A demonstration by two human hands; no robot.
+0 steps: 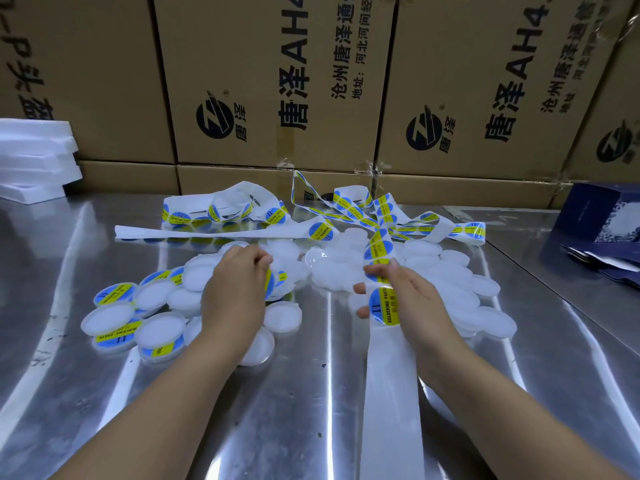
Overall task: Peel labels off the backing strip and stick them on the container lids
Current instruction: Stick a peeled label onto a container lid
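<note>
A white backing strip [391,382] with round blue-and-yellow labels runs from the near edge up through my right hand [408,289], which grips it just above one label [384,304]. My left hand [235,289] holds a white lid with a blue-and-yellow label [269,282] at its fingertips, partly hidden by the fingers. Several bare white lids [450,289] lie heaped under and right of my right hand. Several labelled lids [114,294] lie piled at the left.
A tangle of spent and loaded strip [242,209] lies behind the lids on the steel table [294,410]. Cardboard boxes [277,81] wall the back. White foam sheets [34,157] sit at far left, a dark blue box [595,216] at far right.
</note>
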